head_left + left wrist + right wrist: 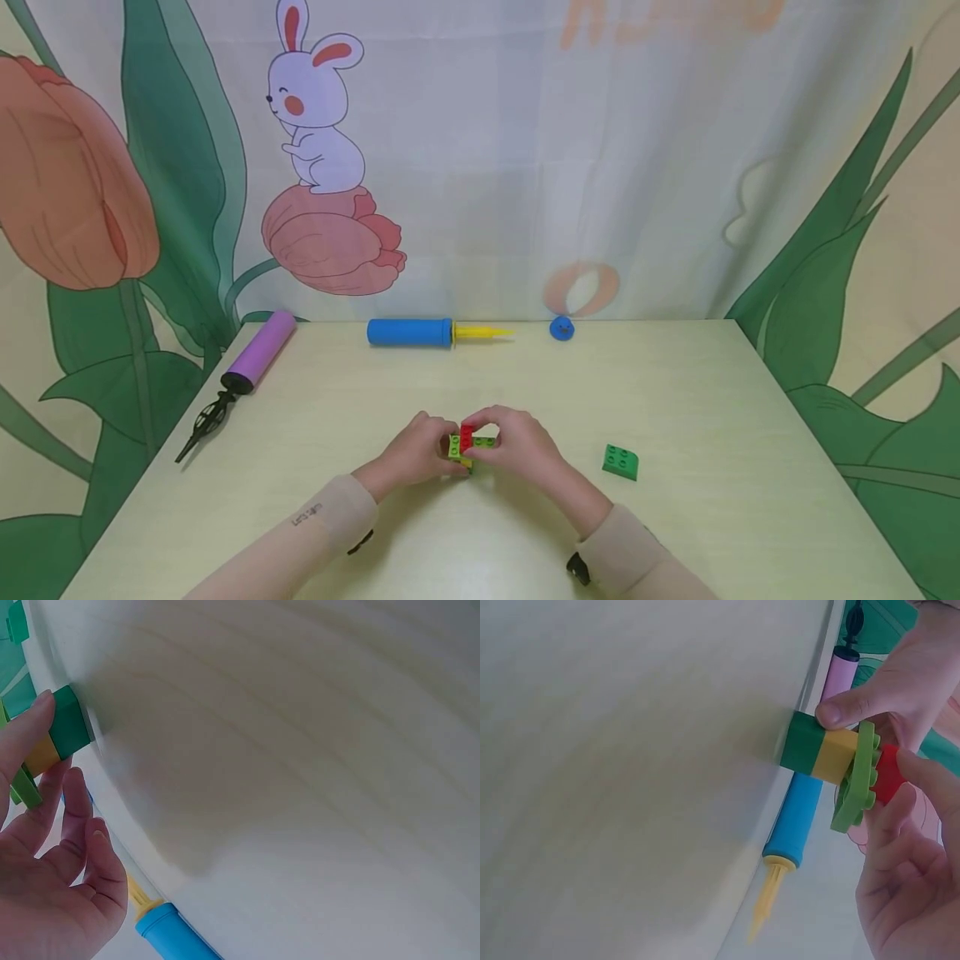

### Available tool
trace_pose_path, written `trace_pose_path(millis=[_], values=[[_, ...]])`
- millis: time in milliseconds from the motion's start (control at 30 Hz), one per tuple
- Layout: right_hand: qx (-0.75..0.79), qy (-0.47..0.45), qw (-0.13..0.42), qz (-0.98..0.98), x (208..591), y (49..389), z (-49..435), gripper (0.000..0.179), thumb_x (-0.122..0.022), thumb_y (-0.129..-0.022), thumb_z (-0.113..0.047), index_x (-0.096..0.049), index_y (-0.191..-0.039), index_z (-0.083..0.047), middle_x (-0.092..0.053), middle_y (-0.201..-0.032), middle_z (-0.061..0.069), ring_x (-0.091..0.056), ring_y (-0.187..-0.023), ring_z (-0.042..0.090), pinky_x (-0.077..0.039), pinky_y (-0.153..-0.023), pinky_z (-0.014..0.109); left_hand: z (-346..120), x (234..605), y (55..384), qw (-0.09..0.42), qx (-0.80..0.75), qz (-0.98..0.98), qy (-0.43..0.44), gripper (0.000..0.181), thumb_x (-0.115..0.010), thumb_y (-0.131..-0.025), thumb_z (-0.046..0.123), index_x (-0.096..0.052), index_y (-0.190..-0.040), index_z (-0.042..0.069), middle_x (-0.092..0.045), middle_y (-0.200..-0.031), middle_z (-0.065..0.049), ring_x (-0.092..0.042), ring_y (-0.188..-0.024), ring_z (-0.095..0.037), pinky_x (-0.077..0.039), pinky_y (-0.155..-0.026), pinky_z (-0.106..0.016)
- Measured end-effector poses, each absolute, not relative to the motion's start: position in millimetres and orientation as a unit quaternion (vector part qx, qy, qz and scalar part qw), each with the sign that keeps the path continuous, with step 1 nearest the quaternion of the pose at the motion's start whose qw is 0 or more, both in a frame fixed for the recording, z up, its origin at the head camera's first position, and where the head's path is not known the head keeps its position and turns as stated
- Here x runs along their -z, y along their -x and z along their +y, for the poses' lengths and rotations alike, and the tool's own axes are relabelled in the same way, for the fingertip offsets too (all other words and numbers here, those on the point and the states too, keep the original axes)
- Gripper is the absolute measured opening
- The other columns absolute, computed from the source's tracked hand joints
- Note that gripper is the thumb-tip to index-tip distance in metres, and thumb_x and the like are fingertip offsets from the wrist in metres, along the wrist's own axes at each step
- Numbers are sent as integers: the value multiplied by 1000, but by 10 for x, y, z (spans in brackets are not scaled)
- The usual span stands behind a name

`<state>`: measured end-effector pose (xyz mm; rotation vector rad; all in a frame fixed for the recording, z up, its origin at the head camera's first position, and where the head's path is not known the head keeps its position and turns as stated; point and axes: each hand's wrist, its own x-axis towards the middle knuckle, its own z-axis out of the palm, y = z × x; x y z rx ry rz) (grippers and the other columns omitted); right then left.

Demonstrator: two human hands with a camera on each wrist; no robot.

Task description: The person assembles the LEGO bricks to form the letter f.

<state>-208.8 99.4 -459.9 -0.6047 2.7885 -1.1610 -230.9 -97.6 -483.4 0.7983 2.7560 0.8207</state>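
Over table (712,400) | left hand (418,451) grips stack (835,756) | right hand (522,446) pinches 1 red brick (467,437)

The right hand (919,889) pinches a red brick (887,775) against the studs of a lime plate (857,784). Behind the plate sit a yellow brick (834,756), then a green brick (801,742), the left hand's (904,686) thumb on the green one. Along the tabletop's (630,787) visible edge lie a blue pump (795,817) with a yellow nozzle (771,896) and a purple pump (839,677).
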Motion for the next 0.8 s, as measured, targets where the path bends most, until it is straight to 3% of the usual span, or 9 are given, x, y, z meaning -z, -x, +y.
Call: trace_pose_path(millis=[600, 800], values=[[363, 199, 36, 909, 4587, 2108, 985, 31, -81, -79, -24, -71, -108, -21, -66, -101, -9, -49, -59, 11, -44, -55, 27, -974, 4809, 2311, 83, -286, 916, -269, 28, -86, -73, 28, -68, -90, 15, -53, -65, 5, -43, -73, -19, -37, -65, -34], [348, 200, 33, 916, 4588, 2114, 977, 29, -81, -78, -25, -72, -105, -21, -67, -99, -9, -55, -68, 10, -45, -55, 27, -986, 4825, 2313, 91, -305, 906, -280, 26, -85, -74, 25, -67, -89, 14, -53, -61, 4, -46, -65, -16, -39, -61, -31]])
